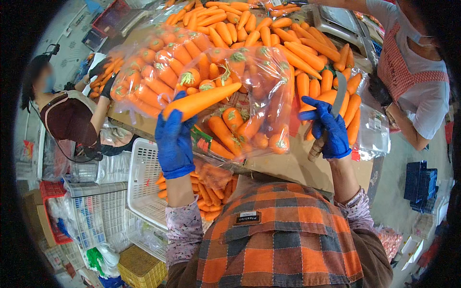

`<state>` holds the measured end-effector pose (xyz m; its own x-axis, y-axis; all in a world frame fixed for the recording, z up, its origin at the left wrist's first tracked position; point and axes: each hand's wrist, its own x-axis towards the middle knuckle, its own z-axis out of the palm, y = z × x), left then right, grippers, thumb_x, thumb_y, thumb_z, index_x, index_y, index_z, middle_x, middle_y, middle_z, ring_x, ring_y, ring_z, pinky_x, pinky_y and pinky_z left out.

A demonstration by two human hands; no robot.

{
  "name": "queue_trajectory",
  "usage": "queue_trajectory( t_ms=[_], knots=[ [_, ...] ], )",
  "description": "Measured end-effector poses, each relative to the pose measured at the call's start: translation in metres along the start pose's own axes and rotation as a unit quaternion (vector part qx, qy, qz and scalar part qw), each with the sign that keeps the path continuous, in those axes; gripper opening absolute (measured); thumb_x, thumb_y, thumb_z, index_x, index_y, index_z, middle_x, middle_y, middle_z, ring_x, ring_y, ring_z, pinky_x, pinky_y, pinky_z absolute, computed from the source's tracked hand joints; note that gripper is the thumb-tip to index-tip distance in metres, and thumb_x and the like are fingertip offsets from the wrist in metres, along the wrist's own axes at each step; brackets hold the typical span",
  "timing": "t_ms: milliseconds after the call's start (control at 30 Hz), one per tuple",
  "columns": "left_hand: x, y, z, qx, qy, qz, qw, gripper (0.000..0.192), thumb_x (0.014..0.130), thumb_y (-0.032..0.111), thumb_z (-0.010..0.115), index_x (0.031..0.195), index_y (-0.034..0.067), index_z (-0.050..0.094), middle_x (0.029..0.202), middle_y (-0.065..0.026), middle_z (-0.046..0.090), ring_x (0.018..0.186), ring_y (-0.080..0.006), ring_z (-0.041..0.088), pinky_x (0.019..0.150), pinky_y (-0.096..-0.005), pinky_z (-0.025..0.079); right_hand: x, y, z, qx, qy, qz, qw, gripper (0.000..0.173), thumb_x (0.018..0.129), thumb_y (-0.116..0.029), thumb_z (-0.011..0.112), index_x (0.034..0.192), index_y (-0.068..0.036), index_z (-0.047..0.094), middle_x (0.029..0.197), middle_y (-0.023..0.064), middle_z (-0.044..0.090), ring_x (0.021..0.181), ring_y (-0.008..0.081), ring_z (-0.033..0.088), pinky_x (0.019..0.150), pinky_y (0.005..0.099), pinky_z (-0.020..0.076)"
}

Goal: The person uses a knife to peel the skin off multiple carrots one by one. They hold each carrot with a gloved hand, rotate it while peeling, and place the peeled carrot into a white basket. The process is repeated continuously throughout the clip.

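Observation:
My left hand (175, 144), in a blue glove, grips a large orange carrot (203, 100) whose tapered end points up and right. In my blue-gloved right hand (327, 129) is a knife with a wooden handle (317, 148); its curved steel blade (339, 94) points upward and my index finger sticks out to the left. Between and beyond my hands lies a clear plastic bag (266, 79) of carrots, some with green stem stubs. Behind the left hand rests a second, fuller bag of carrots (158, 68). Loose carrots (351, 108) lie beside the knife hand.
A heap of carrots (230, 28) covers the far table. A white plastic basket (138, 172) holding carrots stands below left. One person (68, 111) handles carrots at left; another, in a checked apron (405, 72), stands at right near a scale (336, 21). Flat plastic bags (372, 126) lie at right.

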<state>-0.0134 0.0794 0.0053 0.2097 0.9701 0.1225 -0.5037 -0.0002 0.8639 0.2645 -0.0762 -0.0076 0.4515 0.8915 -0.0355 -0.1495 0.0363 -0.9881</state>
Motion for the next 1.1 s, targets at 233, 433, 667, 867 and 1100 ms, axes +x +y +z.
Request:
queue_trajectory(
  t_ms=[233, 433, 667, 867, 1100],
  knots=[
    [-0.011, 0.004, 0.01, -0.114, -0.055, -0.063, 0.99, 0.056, 0.094, 0.042, 0.049, 0.126, -0.004, 0.046, 0.108, -0.0127, 0.06, 0.098, -0.0227, 0.059, 0.09, -0.0358, 0.047, -0.014, -0.032, 0.042, -0.072, -0.091, -0.082, 0.99, 0.039, 0.097, -0.023, 0.039, 0.127, -0.001, 0.051, 0.093, 0.0071, 0.067, 0.061, 0.0073, 0.051, 0.056, 0.0178, 0.0392],
    [-0.052, -0.003, 0.042, 0.156, -0.203, -0.087, 0.963, 0.039, 0.081, 0.022, 0.07, 0.112, 0.004, 0.054, 0.092, -0.0075, 0.063, 0.086, -0.0141, 0.06, 0.075, -0.0264, 0.05, -0.018, -0.05, 0.058, -0.425, -0.221, -0.238, 0.845, 0.048, 0.086, -0.007, 0.052, 0.133, -0.009, 0.048, 0.086, 0.0108, 0.066, 0.07, 0.0226, 0.063, 0.059, 0.028, 0.0444],
    [-0.058, 0.002, 0.051, 0.311, -0.244, -0.106, 0.912, 0.032, 0.069, 0.01, 0.078, 0.093, 0.005, 0.058, 0.086, -0.0037, 0.064, 0.08, -0.0098, 0.06, 0.071, -0.0258, 0.05, -0.023, -0.038, 0.077, -0.573, -0.181, -0.351, 0.718, 0.073, 0.071, -0.008, 0.066, 0.139, -0.009, 0.04, 0.064, 0.0069, 0.055, 0.054, 0.0261, 0.056, 0.048, 0.0385, 0.0411],
    [-0.068, 0.007, 0.055, 0.313, -0.25, -0.114, 0.909, 0.029, 0.07, 0.011, 0.077, 0.091, 0.006, 0.058, 0.086, -0.0036, 0.065, 0.079, -0.0097, 0.06, 0.07, -0.0256, 0.049, -0.021, -0.028, 0.078, -0.55, -0.186, -0.356, 0.732, 0.074, 0.07, -0.005, 0.064, 0.139, -0.005, 0.036, 0.068, 0.0075, 0.059, 0.056, 0.0269, 0.058, 0.049, 0.0375, 0.0435],
    [-0.067, 0.01, 0.052, 0.285, -0.256, -0.181, 0.906, 0.031, 0.069, 0.013, 0.077, 0.092, 0.003, 0.059, 0.086, -0.0053, 0.065, 0.08, -0.0115, 0.061, 0.07, -0.0264, 0.049, -0.013, -0.021, 0.07, -0.564, -0.189, -0.322, 0.736, 0.076, 0.072, -0.004, 0.062, 0.141, -0.006, 0.031, 0.072, 0.009, 0.062, 0.06, 0.0295, 0.061, 0.053, 0.0381, 0.047]
  ],
)
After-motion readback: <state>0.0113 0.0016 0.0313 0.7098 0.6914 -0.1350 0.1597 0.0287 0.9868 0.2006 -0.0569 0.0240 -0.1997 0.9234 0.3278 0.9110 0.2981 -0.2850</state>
